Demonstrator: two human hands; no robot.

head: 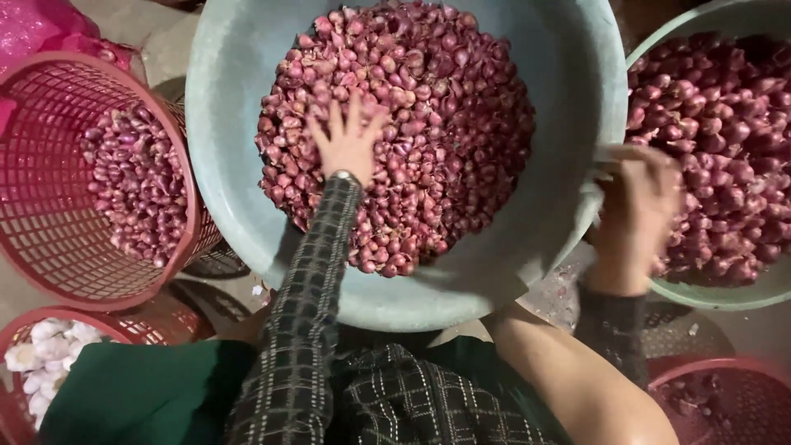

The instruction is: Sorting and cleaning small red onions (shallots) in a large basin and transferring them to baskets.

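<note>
Bare floor carries the basin (247,49), so the shallots (428,124) sit within reach. Left hand (348,136) lies flat on the heap, fingers spread, holding nothing. Right hand (638,206) grips the tilted rim, steadying it.

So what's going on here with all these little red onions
A person sits over a big grey-green basin heaped with small red shallots. Their left hand lies spread, fingers open, on the pile. The right hand is blurred at the basin's right rim, beside a second basin of shallots; whether it grips anything is unclear. A red mesh basket on the left holds more shallots.
</note>
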